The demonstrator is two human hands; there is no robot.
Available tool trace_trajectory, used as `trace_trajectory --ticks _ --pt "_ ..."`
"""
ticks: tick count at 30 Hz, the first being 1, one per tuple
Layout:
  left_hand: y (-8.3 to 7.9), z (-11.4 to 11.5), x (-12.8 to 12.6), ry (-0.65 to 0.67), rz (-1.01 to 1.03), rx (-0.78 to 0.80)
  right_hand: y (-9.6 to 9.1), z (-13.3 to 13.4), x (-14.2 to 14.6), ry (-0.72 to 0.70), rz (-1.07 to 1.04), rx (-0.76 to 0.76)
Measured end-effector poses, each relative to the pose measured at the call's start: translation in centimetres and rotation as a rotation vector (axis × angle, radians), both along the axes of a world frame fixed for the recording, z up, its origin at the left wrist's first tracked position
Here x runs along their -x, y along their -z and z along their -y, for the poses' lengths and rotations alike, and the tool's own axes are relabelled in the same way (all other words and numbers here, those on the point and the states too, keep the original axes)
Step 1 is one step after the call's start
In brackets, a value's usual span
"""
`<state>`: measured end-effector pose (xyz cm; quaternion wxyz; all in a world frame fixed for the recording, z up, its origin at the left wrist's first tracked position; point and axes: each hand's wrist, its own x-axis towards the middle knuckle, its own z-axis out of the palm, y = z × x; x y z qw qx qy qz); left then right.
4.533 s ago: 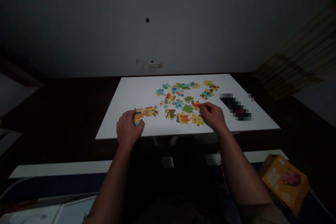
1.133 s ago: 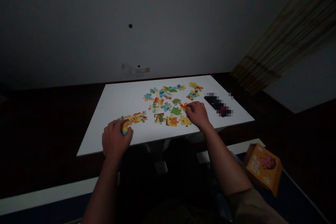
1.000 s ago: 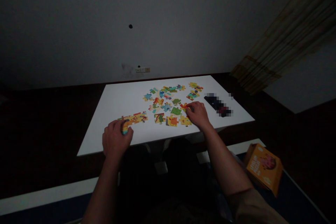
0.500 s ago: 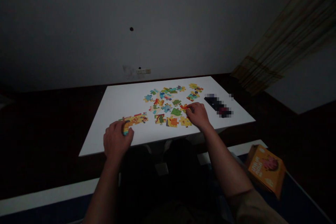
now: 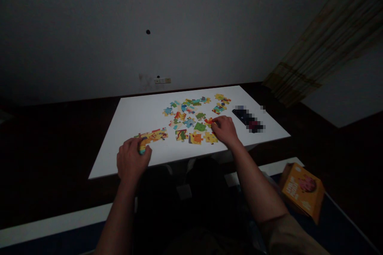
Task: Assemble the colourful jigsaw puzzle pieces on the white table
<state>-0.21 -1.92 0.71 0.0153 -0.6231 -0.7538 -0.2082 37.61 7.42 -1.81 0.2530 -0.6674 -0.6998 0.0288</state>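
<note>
The broad grey wall (image 5: 191,28) and the white rectangular table (image 5: 119,121) sit farther left in view than a few seconds ago, which looks like the head camera turning rather than anything on the table being shifted. The orange cardboard box (image 5: 302,191) at the right, below the tabletop, carries the main writing: pale capitals that seem to read "LEVEL UP PUZZLES" beside a pink round picture, with smaller print too blurred to make out. The left hand (image 5: 131,157) keeps its place at the near-left part of the table, fingers arched over one end of the joined pieces with the thumb set apart; whether they grip or merely rest, I cannot tell. The right hand (image 5: 224,129) also stays put, its fingertips drawn together at a small red-and-yellow cardboard puzzle piece (image 5: 208,121), though I cannot tell a pinch from a touch. The dark flat oblong object (image 5: 245,117) beyond the right hand is partly pixelated, so no lettering can be read on it. The joined multicoloured cardboard puzzle strip (image 5: 157,134) lies beside the left hand, apparently no longer than before, and the loose multicoloured cardboard pieces (image 5: 200,126) are spread over the middle of the table in the same arrangement; I judge this a pause, with no piece newly added to the strip.
</note>
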Motion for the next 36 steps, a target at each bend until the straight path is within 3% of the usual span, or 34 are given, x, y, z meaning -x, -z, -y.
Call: trace_trajectory --ticks 18,24,36 --pt "0.2 -0.2 0.0 -0.023 -0.061 0.006 -0.2 0.2 0.3 0.003 0.059 -0.016" --pt "0.1 -0.2 0.0 -0.008 -0.054 0.005 -1.6 1.5 1.8 -0.039 0.239 -0.117" --pt "0.1 0.0 0.0 -0.004 -0.067 -0.008 -5.4 3.2 4.4 -0.255 0.463 -0.135"
